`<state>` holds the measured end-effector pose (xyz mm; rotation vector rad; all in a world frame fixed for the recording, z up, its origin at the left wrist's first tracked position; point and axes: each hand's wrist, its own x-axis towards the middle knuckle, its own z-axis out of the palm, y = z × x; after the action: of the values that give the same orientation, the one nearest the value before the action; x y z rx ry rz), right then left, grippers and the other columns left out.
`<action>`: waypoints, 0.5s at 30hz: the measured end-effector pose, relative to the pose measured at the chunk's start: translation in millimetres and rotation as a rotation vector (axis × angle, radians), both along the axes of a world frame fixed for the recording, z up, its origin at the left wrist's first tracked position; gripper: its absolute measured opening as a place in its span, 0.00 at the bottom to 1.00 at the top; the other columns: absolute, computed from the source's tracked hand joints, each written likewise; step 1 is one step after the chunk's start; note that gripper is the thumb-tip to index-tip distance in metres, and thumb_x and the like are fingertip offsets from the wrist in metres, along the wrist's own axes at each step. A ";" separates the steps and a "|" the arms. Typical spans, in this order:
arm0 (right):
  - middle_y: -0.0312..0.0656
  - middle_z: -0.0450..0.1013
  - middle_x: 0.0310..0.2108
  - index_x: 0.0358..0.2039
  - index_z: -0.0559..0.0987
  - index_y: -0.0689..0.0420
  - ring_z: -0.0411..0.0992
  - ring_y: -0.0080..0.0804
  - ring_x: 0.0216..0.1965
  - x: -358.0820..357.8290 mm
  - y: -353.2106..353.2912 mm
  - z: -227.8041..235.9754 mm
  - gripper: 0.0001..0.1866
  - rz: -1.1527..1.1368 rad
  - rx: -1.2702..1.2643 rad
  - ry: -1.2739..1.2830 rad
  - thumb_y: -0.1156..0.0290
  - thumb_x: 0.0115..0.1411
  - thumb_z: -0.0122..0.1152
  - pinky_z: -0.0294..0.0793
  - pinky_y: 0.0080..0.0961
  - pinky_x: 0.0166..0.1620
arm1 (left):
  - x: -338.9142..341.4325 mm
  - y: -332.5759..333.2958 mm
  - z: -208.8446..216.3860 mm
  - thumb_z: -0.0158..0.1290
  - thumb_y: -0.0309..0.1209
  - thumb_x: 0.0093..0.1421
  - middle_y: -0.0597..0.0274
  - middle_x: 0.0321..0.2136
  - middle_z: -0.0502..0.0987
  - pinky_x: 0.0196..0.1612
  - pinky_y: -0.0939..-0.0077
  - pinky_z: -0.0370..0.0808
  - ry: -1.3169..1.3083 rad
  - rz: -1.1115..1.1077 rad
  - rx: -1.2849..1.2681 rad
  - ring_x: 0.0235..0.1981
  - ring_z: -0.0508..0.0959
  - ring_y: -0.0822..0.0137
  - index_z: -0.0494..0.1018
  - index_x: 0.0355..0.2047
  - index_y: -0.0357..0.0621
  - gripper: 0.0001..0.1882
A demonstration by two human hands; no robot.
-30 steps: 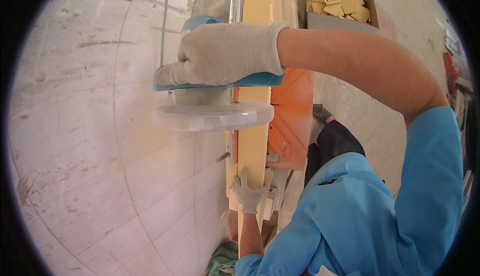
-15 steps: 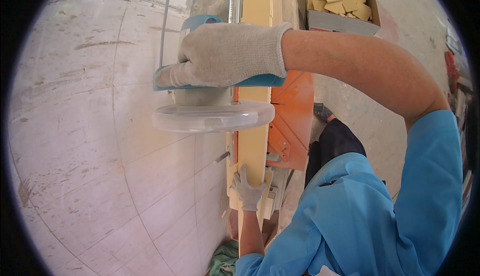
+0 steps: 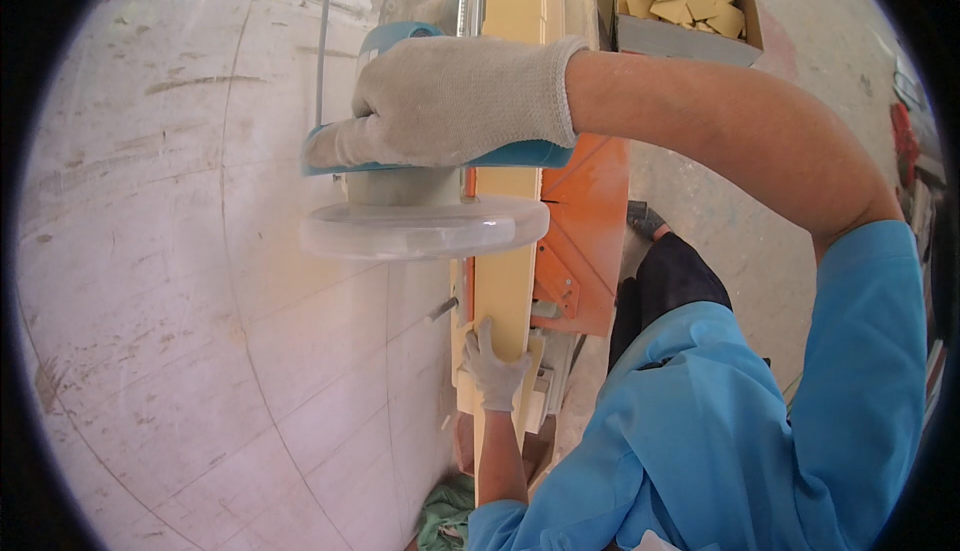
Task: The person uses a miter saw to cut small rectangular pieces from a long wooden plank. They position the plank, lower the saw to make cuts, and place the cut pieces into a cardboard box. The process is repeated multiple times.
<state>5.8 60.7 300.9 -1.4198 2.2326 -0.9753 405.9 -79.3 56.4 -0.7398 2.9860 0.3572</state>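
My gloved right hand (image 3: 430,101) is closed on the blue handle of a mitre saw (image 3: 540,155), with its thumb stretched leftward along the blue body. Below that hand sits the saw's clear round guard (image 3: 425,230); the blade is not visible. A long cream plank (image 3: 502,296) runs lengthwise beneath the saw. Nearer to me, my gloved left hand (image 3: 495,371) holds the plank, its thumb and a finger spread over the top face. The rest of its fingers are partly hidden at the edge.
An orange saw table (image 3: 585,231) lies right of the plank. At the far right stands a cardboard box (image 3: 690,46) of cut cream pieces. A pale tiled wall (image 3: 180,281) rises along the left. Green cloth (image 3: 445,511) lies at the bottom.
My left hand has shifted slightly away from me along the plank. My right hand and the saw appear slightly higher in the view. Both grips look unchanged.
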 end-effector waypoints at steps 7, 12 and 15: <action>0.50 0.78 0.27 0.49 0.84 0.56 0.78 0.44 0.28 0.8 33.0 -74.1 0.28 0.056 -0.370 0.080 0.45 0.73 0.46 0.79 0.38 0.36 | 7.0 -6.5 -12.3 0.72 0.38 0.35 0.50 0.50 0.69 0.52 0.41 0.69 -0.005 -0.008 0.014 0.52 0.70 0.40 0.66 0.64 0.54 0.51; 0.53 0.80 0.32 0.47 0.84 0.55 0.79 0.47 0.35 13.4 78.1 -139.1 0.32 -0.072 -0.228 -0.313 0.40 0.72 0.45 0.78 0.38 0.43 | 9.1 -4.8 -11.1 0.71 0.37 0.36 0.50 0.49 0.69 0.51 0.40 0.70 0.000 0.012 0.015 0.51 0.71 0.40 0.66 0.63 0.54 0.49; 0.53 0.80 0.35 0.47 0.84 0.57 0.79 0.49 0.38 11.7 76.1 -136.7 0.35 -0.052 -0.204 -0.294 0.38 0.72 0.43 0.77 0.40 0.46 | 7.1 -3.7 -8.8 0.71 0.37 0.38 0.49 0.48 0.70 0.50 0.40 0.71 0.009 0.011 0.020 0.51 0.72 0.40 0.67 0.63 0.54 0.48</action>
<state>17.5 136.9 164.1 -1.2078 2.0086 -1.3659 413.0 -83.0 47.6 -0.7547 2.9829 0.3914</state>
